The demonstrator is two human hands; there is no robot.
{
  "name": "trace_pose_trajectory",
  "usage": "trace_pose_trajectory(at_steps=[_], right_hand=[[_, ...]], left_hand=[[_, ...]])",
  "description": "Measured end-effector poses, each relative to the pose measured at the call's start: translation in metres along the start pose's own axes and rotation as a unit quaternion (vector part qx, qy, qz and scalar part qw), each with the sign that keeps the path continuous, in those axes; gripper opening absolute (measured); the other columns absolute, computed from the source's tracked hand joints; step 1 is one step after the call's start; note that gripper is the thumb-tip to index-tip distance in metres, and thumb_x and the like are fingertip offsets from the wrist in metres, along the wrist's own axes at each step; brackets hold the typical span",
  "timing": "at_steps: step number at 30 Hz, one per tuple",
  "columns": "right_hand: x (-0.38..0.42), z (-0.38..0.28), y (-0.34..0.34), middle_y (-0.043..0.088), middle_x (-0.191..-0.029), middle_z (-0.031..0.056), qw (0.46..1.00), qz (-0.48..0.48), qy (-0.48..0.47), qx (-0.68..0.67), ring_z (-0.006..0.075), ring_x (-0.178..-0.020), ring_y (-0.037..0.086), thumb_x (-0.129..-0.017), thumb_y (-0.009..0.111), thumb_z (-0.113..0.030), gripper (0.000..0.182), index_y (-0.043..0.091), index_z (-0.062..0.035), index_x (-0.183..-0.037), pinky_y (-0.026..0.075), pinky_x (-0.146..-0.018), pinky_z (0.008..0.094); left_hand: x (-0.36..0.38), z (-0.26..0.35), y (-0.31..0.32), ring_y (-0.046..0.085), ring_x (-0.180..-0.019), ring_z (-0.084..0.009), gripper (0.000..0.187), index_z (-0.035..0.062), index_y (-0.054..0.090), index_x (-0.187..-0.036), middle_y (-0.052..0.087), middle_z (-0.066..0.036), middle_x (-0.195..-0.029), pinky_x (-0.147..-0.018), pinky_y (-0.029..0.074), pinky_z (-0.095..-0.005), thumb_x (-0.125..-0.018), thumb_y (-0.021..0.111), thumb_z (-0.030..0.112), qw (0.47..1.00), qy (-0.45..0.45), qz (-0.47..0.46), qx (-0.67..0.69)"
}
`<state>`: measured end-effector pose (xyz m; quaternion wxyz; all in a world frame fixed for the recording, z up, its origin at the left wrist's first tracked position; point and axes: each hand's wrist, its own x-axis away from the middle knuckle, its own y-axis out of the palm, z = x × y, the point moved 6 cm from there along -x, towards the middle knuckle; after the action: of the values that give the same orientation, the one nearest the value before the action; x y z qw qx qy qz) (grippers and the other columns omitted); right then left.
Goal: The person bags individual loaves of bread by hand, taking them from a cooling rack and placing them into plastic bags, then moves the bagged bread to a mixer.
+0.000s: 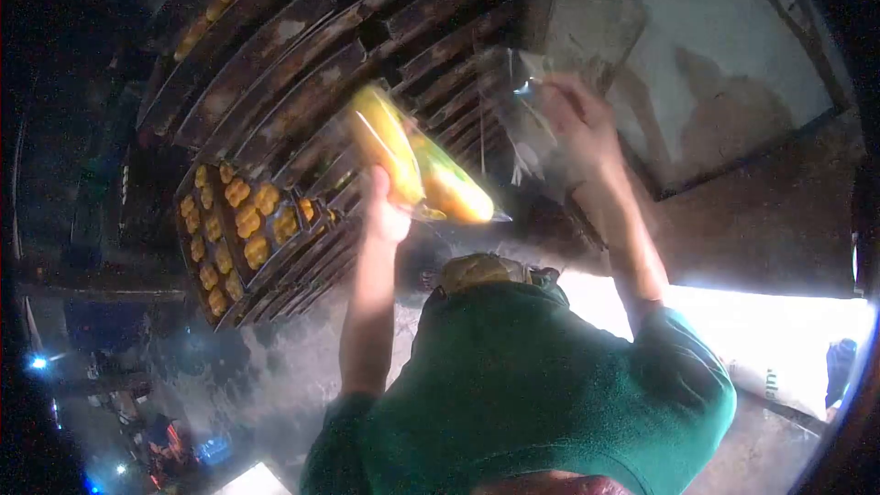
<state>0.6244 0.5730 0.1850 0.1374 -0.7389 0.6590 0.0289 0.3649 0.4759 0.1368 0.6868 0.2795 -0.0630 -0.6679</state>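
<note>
My left hand (390, 215) grips a clear plastic bag of bread (390, 142), its thumb along the near side. Two long golden loaves show through the film, lying side by side at a slant; a green patch marks the right one (454, 188). Raised to the right and apart from the bag, my right hand (577, 115) is blurred, its fingers bent toward a shiny scrap of clear plastic (527, 82). How that plastic is held is hard to make out.
A rack of dark trays (302, 64) stands ahead and to the left. One tray holds several golden bread pieces (243, 211). At the right is a pale panel (733, 64) in a dark frame. A white sack (788, 376) lies at the lower right.
</note>
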Motion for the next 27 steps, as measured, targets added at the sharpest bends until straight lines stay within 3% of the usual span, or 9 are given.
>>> trace_pose_trajectory(at_steps=[3,6,10,11,14,15,17,22,27], right_hand=[[0.006,-0.005,0.036,0.062,-0.087,0.0011,0.998,-0.057,-0.014,0.002,0.0076,-0.072,0.053,-0.099,0.058,-0.017,0.022,0.067,-0.0075,-0.117,0.045,-0.066,0.0248],[0.005,-0.003,0.056,0.057,-0.086,0.0005,0.982,-0.058,-0.166,0.067,0.0074,-0.072,0.052,-0.099,0.058,-0.015,0.026,0.064,-0.0076,-0.124,0.046,-0.066,0.0238],[0.006,-0.006,0.062,0.056,-0.105,0.0067,0.995,-0.082,-0.052,-0.025,0.0098,-0.078,0.054,-0.098,0.058,-0.007,0.071,0.020,-0.0152,-0.157,0.048,-0.069,0.0237],[0.011,-0.015,0.064,0.055,-0.126,0.0113,0.995,-0.072,-0.043,-0.048,0.0124,-0.090,0.060,-0.098,0.057,-0.008,0.066,0.025,-0.0117,-0.155,0.050,-0.073,0.0251],[0.008,0.033,0.063,0.058,-0.133,0.0099,0.985,-0.163,-0.062,0.010,0.0108,-0.095,0.062,-0.101,0.052,-0.011,0.035,0.057,-0.0068,-0.136,0.050,-0.071,0.0237],[0.009,0.053,0.058,0.064,-0.109,0.0048,0.978,-0.195,-0.069,0.027,0.0073,-0.077,0.057,-0.102,0.051,-0.013,0.026,0.065,-0.0066,-0.124,0.047,-0.065,0.0221],[0.004,0.053,0.045,0.060,-0.091,0.0002,0.982,-0.178,-0.051,0.036,0.0054,-0.066,0.048,-0.103,0.051,-0.014,0.023,0.067,-0.0072,-0.118,0.044,-0.061,0.0226],[-0.011,0.099,0.029,0.058,-0.087,-0.0014,0.965,-0.257,0.046,0.002,0.0064,-0.069,0.049,-0.103,0.054,-0.017,0.021,0.067,-0.0074,-0.116,0.044,-0.063,0.0235],[0.016,0.115,0.074,0.059,-0.089,-0.0009,0.953,-0.292,0.078,-0.011,0.0069,-0.070,0.049,-0.103,0.056,-0.018,0.019,0.066,-0.0074,-0.114,0.044,-0.065,0.0230]], left_hand=[[0.005,-0.033,0.004,0.053,-0.124,-0.0232,0.091,0.0068,0.037,-0.146,0.052,-0.011,-0.138,-0.104,0.046,-0.0412,-0.079,0.076,0.053,0.995,-0.043,0.030,0.081],[0.005,-0.034,0.021,0.061,-0.112,-0.0232,0.089,0.0046,0.042,-0.139,0.060,-0.011,-0.122,-0.100,0.049,-0.0397,-0.075,0.079,0.054,0.997,-0.035,0.030,0.054],[0.013,-0.027,0.018,0.058,-0.115,-0.0227,0.084,0.0039,0.044,-0.137,0.058,-0.010,-0.123,-0.103,0.046,-0.0409,-0.077,0.079,0.051,0.996,-0.033,0.054,0.069],[0.020,-0.030,0.014,0.057,-0.116,-0.0223,0.083,0.0044,0.044,-0.137,0.057,-0.010,-0.123,-0.103,0.045,-0.0408,-0.078,0.079,0.049,0.994,-0.036,0.076,0.075],[0.027,-0.028,0.008,0.056,-0.115,-0.0210,0.081,0.0056,0.042,-0.139,0.056,-0.008,-0.122,-0.102,0.044,-0.0405,-0.079,0.079,0.046,0.993,-0.017,0.087,0.073],[0.034,-0.032,0.005,0.055,-0.113,-0.0194,0.083,0.0054,0.039,-0.141,0.056,-0.007,-0.122,-0.101,0.045,-0.0394,-0.080,0.079,0.046,0.991,-0.028,0.128,0.038],[0.041,-0.028,0.015,0.055,-0.112,-0.0191,0.082,0.0063,0.035,-0.143,0.054,-0.008,-0.122,-0.099,0.046,-0.0380,-0.082,0.078,0.040,0.987,0.032,0.150,0.044],[0.107,-0.040,-0.007,0.057,-0.112,-0.0261,0.086,0.0085,0.031,-0.146,0.052,-0.014,-0.125,-0.096,0.051,-0.0421,-0.082,0.079,0.041,0.911,-0.024,0.401,-0.097],[0.205,-0.020,-0.076,0.056,-0.115,-0.0276,0.084,0.0086,0.031,-0.146,0.050,-0.014,-0.129,-0.099,0.050,-0.0415,-0.083,0.079,0.035,0.812,0.047,0.566,-0.139]])
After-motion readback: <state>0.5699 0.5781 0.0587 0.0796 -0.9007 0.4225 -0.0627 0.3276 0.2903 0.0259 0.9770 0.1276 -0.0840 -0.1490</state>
